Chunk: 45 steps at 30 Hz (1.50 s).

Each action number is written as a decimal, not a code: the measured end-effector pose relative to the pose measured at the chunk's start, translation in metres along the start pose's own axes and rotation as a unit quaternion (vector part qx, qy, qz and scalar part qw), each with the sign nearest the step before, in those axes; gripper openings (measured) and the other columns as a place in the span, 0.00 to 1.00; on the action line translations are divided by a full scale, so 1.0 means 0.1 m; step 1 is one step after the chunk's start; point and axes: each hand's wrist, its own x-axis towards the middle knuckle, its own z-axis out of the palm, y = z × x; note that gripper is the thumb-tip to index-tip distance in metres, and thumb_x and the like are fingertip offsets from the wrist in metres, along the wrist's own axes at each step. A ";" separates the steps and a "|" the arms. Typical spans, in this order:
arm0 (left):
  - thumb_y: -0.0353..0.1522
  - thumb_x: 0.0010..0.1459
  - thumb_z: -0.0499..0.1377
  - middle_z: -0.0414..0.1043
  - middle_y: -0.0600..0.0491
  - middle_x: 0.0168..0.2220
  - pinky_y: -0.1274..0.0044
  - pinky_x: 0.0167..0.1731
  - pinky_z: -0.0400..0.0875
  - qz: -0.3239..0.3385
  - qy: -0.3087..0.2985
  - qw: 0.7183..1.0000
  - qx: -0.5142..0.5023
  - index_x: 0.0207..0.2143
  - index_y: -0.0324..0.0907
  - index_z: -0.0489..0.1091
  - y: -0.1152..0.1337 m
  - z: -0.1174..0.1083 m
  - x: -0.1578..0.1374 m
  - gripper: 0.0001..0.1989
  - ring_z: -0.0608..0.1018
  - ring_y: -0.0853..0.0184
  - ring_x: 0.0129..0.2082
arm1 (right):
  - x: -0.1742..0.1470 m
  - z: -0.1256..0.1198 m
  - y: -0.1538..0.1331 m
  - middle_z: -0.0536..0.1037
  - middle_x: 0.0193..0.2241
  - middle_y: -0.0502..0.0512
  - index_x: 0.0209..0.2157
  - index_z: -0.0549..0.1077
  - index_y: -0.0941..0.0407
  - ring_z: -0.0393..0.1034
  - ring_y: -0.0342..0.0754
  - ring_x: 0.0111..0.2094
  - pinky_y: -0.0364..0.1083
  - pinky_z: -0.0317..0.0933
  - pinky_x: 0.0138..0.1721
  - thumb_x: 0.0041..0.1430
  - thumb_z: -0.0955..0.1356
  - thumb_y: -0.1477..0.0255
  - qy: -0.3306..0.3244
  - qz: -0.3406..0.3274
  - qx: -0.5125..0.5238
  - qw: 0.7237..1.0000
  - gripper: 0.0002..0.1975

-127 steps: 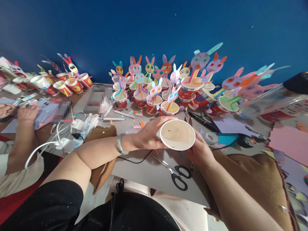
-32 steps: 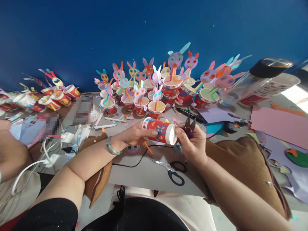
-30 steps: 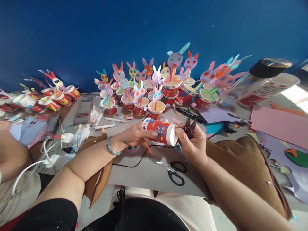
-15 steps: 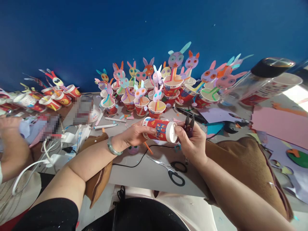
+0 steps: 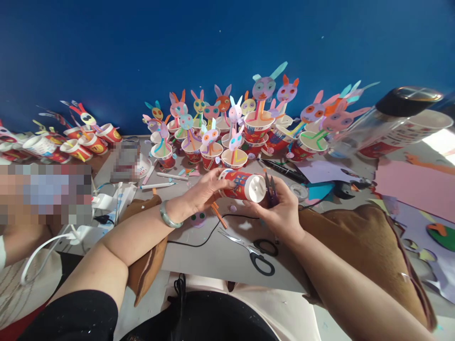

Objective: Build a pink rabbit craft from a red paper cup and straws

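Observation:
My left hand is wrapped round the side of a red printed paper cup, which lies sideways in the air above the table. The cup's white base, with a small dark mark in its middle, faces right and towards me. In my right hand are small dark scissors, their pointed blades sticking upward beside the cup's base. The right thumb lies just below the base's rim. Under the hands, larger scissors with black handles rest on the table.
Several cups with paper rabbit figures stand along the blue wall. A clear bottle leans at the right, by coloured paper. Brown cushions flank my arms. Left are white cables and another person's arm.
The cup has shifted slightly right and turned, so its base shows more. My right thumb has moved down from the base to below its rim.

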 end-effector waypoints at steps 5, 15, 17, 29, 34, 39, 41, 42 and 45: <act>0.34 0.47 0.72 0.68 0.41 0.62 0.59 0.63 0.68 0.227 -0.016 0.936 0.269 0.61 0.44 0.63 -0.09 -0.12 0.06 0.39 0.72 0.54 0.62 | 0.02 -0.01 0.00 0.83 0.39 0.57 0.51 0.76 0.55 0.79 0.53 0.37 0.49 0.73 0.37 0.51 0.78 0.61 -0.003 -0.002 -0.080 0.997 0.27; 0.45 0.52 0.72 0.75 0.42 0.58 0.55 0.66 0.63 0.367 -0.078 0.785 0.493 0.62 0.46 0.65 -0.12 -0.12 0.02 0.39 0.77 0.52 0.58 | -0.01 0.04 -0.01 0.81 0.29 0.53 0.52 0.76 0.54 0.75 0.50 0.28 0.47 0.69 0.29 0.55 0.75 0.47 -0.058 -0.037 -0.036 0.997 0.31; 0.48 0.53 0.71 0.76 0.42 0.57 0.59 0.61 0.69 0.375 -0.076 0.793 0.473 0.61 0.45 0.66 -0.10 -0.11 0.02 0.37 0.78 0.53 0.56 | -0.02 0.01 -0.01 0.79 0.28 0.52 0.50 0.74 0.54 0.73 0.48 0.26 0.47 0.68 0.29 0.59 0.70 0.43 -0.051 -0.031 -0.010 0.998 0.31; 0.47 0.48 0.74 0.77 0.45 0.52 0.62 0.52 0.74 0.361 -0.035 0.803 0.473 0.55 0.44 0.68 -0.08 -0.09 0.00 0.36 0.78 0.55 0.51 | -0.04 -0.06 -0.15 0.75 0.22 0.48 0.37 0.71 0.52 0.68 0.44 0.21 0.43 0.62 0.25 0.69 0.64 0.49 -0.019 -0.057 -0.112 0.992 0.20; 0.47 0.48 0.73 0.77 0.45 0.51 0.62 0.52 0.74 0.340 -0.034 0.825 0.451 0.53 0.43 0.69 -0.02 -0.06 -0.03 0.34 0.78 0.55 0.51 | -0.02 -0.06 -0.11 0.77 0.22 0.50 0.37 0.72 0.52 0.71 0.46 0.22 0.44 0.63 0.25 0.69 0.64 0.49 -0.024 -0.042 -0.115 0.992 0.21; 0.46 0.47 0.74 0.78 0.45 0.49 0.63 0.50 0.74 0.349 -0.024 0.831 0.433 0.52 0.43 0.69 -0.02 -0.06 -0.03 0.33 0.79 0.55 0.48 | -0.02 -0.05 -0.08 0.76 0.22 0.50 0.37 0.72 0.52 0.70 0.47 0.22 0.45 0.63 0.25 0.68 0.65 0.49 -0.019 -0.027 -0.115 0.993 0.20; 0.45 0.48 0.74 0.78 0.45 0.49 0.63 0.50 0.74 0.354 -0.020 0.828 0.435 0.52 0.43 0.69 -0.03 -0.05 -0.03 0.32 0.79 0.55 0.49 | -0.02 -0.05 -0.07 0.76 0.22 0.49 0.38 0.72 0.52 0.69 0.46 0.22 0.45 0.63 0.25 0.68 0.65 0.49 -0.016 -0.026 -0.111 0.993 0.20; 0.45 0.48 0.74 0.78 0.44 0.50 0.62 0.51 0.74 0.358 -0.018 0.825 0.437 0.52 0.43 0.69 -0.03 -0.05 -0.04 0.32 0.79 0.55 0.49 | -0.02 -0.05 -0.07 0.76 0.23 0.49 0.38 0.72 0.52 0.69 0.46 0.22 0.45 0.63 0.25 0.68 0.65 0.49 -0.017 -0.025 -0.108 0.994 0.20; 0.46 0.47 0.74 0.78 0.44 0.50 0.61 0.52 0.74 0.367 -0.023 0.817 0.445 0.52 0.42 0.70 -0.02 -0.04 -0.05 0.34 0.79 0.54 0.49 | -0.01 -0.05 -0.07 0.76 0.23 0.49 0.38 0.72 0.52 0.69 0.46 0.22 0.45 0.62 0.25 0.68 0.65 0.49 -0.018 -0.027 -0.102 0.994 0.20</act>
